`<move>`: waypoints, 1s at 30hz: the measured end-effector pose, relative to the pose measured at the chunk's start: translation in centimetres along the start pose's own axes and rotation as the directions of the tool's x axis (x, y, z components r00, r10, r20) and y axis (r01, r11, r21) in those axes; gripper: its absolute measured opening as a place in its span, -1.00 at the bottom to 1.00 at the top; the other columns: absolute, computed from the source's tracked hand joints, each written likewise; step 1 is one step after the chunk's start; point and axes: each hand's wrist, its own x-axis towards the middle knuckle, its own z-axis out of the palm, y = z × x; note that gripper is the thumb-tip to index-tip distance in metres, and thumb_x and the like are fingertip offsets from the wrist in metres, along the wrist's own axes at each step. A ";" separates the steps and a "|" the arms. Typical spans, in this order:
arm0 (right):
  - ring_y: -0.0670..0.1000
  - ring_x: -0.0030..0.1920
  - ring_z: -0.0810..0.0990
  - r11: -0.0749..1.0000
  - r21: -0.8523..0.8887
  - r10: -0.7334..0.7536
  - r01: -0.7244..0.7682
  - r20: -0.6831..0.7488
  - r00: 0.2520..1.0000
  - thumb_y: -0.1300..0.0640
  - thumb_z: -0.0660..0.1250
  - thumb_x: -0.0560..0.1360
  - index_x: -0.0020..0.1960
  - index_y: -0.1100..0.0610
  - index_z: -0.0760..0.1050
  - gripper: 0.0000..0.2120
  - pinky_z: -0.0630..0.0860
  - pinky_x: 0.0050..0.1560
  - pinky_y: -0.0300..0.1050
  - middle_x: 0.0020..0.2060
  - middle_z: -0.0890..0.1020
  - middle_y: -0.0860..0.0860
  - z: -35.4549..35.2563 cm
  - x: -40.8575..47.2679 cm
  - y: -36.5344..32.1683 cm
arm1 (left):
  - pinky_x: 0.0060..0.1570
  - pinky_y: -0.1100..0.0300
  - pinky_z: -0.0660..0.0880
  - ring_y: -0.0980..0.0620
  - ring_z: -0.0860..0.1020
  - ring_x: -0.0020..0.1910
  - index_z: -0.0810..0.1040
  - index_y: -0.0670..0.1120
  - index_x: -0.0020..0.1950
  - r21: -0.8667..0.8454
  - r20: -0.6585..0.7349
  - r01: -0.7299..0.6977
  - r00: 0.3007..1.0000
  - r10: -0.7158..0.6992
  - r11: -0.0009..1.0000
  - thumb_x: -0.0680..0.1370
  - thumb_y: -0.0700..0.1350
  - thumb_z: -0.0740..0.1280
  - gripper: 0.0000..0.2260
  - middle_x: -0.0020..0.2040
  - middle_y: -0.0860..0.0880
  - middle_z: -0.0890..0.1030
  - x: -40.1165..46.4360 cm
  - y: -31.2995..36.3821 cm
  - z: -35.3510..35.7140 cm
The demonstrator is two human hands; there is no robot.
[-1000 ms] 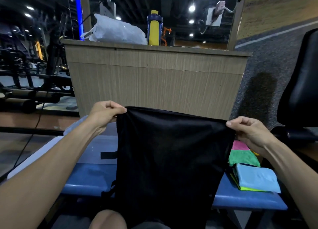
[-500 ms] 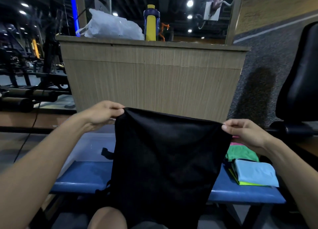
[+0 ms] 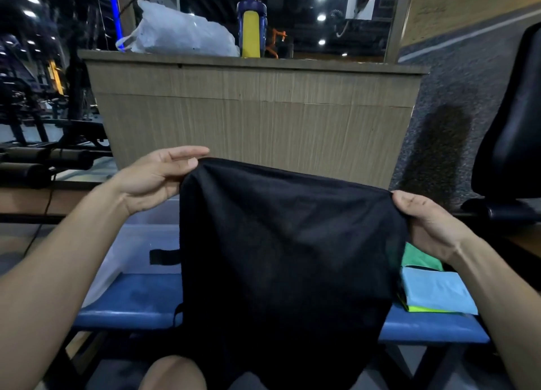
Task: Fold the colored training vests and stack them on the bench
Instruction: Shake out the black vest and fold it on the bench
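Head view shows you holding the black vest point(image 3: 281, 243) up by its top edge, so it hangs as a wide dark sheet in front of the blue bench point(image 3: 131, 301) and covers the middle of it. Your left hand point(image 3: 158, 175) has the vest's upper left corner: the thumb and fingers are closed on the fabric in a pinch, with the index finger lying nearly straight above the cloth. Your right hand point(image 3: 430, 222) grips the upper right corner, fingers curled over the hem and the thumb side toward you. The top edge runs between your hands, higher at the left than at the right. A short black strap point(image 3: 164, 256) sticks out from the vest's left edge, over the bench.

On the bench to the right of the vest lies a folded stack: a light blue vest point(image 3: 436, 293) on top, a thin neon yellow layer point(image 3: 415, 309) under it, and a green vest point(image 3: 418, 259) just behind it. To the left of the black vest, a clear plastic bin point(image 3: 137, 243) sits on the bench.

Beyond the bench stands a wooden counter point(image 3: 257, 120). On its top rest a white plastic bag point(image 3: 181, 32) and, just right of it, an upright blue and yellow bottle point(image 3: 251, 23). A black seat point(image 3: 515, 131) stands right of the bench.
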 end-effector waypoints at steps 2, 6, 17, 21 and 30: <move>0.06 -0.17 0.50 0.999 -0.010 0.051 -0.051 -0.002 0.999 -0.05 0.53 0.40 0.03 0.24 0.54 -0.59 0.49 -0.22 -0.08 -0.10 0.56 0.17 -0.5 0.5 0.7 | 0.01 0.22 0.62 0.03 0.68 0.07 0.59 -0.14 0.30 0.036 0.027 0.040 0.999 -0.041 0.999 0.42 -0.16 0.52 -0.55 0.20 -0.16 0.67 0.3 -0.3 -0.2; 0.12 0.05 0.62 0.980 0.052 0.196 -0.191 -0.114 0.974 0.10 0.40 0.53 0.20 0.29 0.57 -0.67 0.62 -0.03 -0.12 0.08 0.66 0.21 -0.6 1.3 1.7 | 0.04 0.11 0.63 -0.03 0.64 0.04 0.63 -0.10 0.22 0.135 -0.048 0.138 0.990 -0.132 0.981 0.44 -0.18 0.54 -0.64 0.11 -0.12 0.68 1.0 -1.2 0.0; 0.02 -0.33 0.51 0.941 -0.337 -0.103 0.032 -0.194 0.976 0.17 0.49 0.50 -0.19 0.16 0.60 -0.88 0.42 -0.30 -0.12 -0.35 0.59 0.09 14.8 2.2 3.2 | -0.39 0.25 0.53 0.15 0.62 -0.25 0.60 -0.12 0.05 0.293 -0.041 0.130 0.992 -0.123 0.947 0.54 -0.32 0.41 -0.85 -0.19 -0.02 0.68 -0.2 -5.7 14.6; -0.06 -0.41 0.46 0.903 -0.426 -0.183 0.056 -0.264 0.947 0.09 0.52 0.46 -0.29 0.09 0.55 -0.78 0.36 -0.33 -0.14 -0.46 0.54 -0.05 15.4 2.8 3.1 | -0.43 0.24 0.52 0.10 0.60 -0.26 0.56 -0.13 0.03 0.178 -0.082 0.141 0.988 -0.128 0.974 0.53 -0.33 0.43 -0.85 -0.13 -0.11 0.67 -0.3 -6.0 15.6; -0.13 -0.36 0.55 0.746 -0.653 -0.267 0.132 -0.111 0.957 -0.06 0.43 0.54 -0.17 0.05 0.56 -0.79 0.58 -0.25 0.00 -0.36 0.62 -0.11 15.6 1.3 1.5 | -0.41 0.26 0.58 0.10 0.56 -0.39 0.56 -0.19 -0.01 0.037 -0.128 0.131 0.984 -0.125 0.991 0.53 -0.36 0.42 -0.88 -0.22 -0.14 0.61 -1.0 -5.2 16.6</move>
